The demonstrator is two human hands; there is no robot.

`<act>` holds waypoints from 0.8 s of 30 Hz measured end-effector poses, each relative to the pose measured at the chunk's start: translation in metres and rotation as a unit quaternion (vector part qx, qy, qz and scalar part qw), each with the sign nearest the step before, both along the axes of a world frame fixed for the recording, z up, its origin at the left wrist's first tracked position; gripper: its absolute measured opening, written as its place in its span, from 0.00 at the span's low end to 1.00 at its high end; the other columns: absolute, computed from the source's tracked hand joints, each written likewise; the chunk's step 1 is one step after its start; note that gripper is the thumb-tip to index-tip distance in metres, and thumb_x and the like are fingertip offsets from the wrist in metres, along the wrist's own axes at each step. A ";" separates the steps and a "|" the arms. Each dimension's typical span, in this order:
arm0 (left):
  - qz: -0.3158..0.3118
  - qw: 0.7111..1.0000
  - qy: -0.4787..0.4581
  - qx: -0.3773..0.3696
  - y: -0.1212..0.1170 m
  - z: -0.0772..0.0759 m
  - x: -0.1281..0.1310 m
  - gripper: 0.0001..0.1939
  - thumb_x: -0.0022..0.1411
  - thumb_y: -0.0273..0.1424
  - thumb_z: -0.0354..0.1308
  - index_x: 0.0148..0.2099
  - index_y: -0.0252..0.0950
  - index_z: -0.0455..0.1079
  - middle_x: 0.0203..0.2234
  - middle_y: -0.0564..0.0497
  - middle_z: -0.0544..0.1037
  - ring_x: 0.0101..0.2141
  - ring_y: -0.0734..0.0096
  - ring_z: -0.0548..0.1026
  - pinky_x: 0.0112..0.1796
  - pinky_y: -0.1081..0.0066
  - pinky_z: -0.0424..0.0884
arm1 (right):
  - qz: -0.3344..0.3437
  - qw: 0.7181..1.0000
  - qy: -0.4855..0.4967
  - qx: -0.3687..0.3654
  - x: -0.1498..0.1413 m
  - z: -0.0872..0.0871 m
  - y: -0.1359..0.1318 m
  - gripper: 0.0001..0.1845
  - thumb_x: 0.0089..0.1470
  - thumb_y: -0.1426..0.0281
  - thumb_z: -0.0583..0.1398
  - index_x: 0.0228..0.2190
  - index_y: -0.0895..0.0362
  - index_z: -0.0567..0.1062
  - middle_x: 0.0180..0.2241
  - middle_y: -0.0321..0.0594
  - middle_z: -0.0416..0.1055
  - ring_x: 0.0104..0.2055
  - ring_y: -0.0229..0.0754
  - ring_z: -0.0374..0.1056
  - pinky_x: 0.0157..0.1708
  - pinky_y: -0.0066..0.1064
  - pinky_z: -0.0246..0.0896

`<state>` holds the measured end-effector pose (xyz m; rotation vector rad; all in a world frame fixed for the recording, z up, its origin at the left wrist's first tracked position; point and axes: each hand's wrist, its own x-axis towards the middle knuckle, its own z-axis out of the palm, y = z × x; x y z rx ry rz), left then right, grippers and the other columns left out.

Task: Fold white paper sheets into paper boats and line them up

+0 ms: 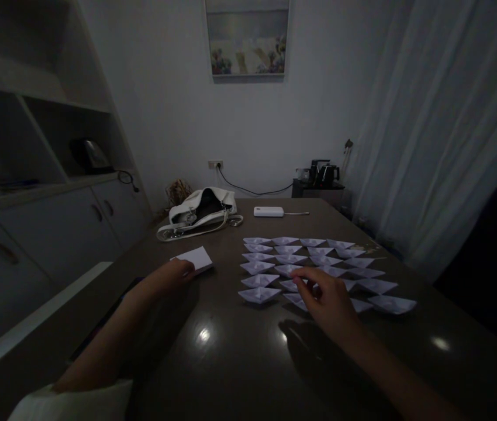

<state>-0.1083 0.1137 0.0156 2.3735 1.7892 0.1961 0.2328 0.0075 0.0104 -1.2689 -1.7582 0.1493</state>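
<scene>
Several folded white paper boats (260,294) stand in rows on the dark table. Over the middle of these rows is my right hand (330,298), thumb and forefinger pinched at the peak of one paper boat (284,269). Part of the rows behind that hand is hidden. My left hand (179,272) grips the near left edge of a stack of white paper (198,257), which lies left of the boats. The room is dim, so fine details of the fingers are hard to make out.
A white handbag (204,204) sits open at the table's far left. Beyond the boats lies a white power bank (268,211) with a short cable. A dark flat object (103,321) is partly under my left forearm. Kettles (328,174) stand on a small cabinet behind the table.
</scene>
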 end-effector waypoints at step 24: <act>-0.147 0.982 -0.029 -0.112 -0.018 0.011 0.006 0.08 0.51 0.27 0.59 0.33 0.38 0.78 0.30 0.51 0.82 0.33 0.67 0.78 0.37 0.73 0.70 | 0.053 0.998 -0.018 0.005 -0.004 -0.006 0.001 0.09 0.56 0.74 0.55 0.34 0.56 0.76 0.31 0.39 0.76 0.25 0.38 0.68 0.23 0.28 0.59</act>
